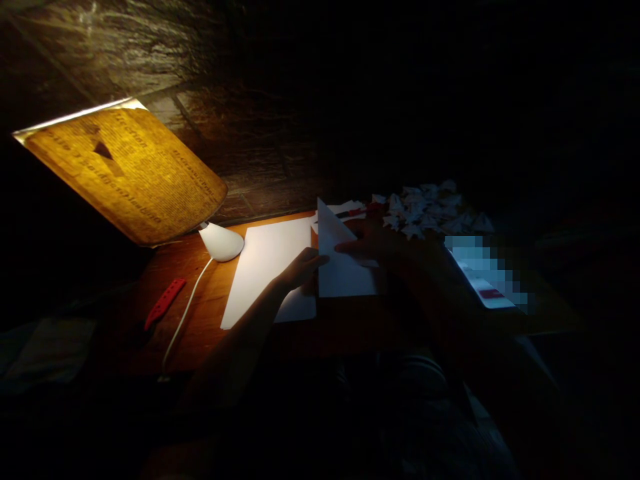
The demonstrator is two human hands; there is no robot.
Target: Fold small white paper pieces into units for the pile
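A white sheet of paper (347, 281) with one corner folded over into a slanting flap is held up over the wooden table. My left hand (301, 267) is closed on its left edge, thumb on the near face. My right hand (370, 241), mostly in shadow, grips the folded flap along its slanted edge; some of its fingers are lost in the dark. Left of my hands lie flat white sheets (273, 257), partly covered by my left forearm.
A lamp (223, 243) with a printed shade (125, 173) stands at the left, its cord (187, 307) running to the front edge. A red cutter-like tool (165, 303) lies beside it. Behind my right hand sits a pile of folded paper pieces (417, 207). A lit phone-like screen (483, 280) is at right.
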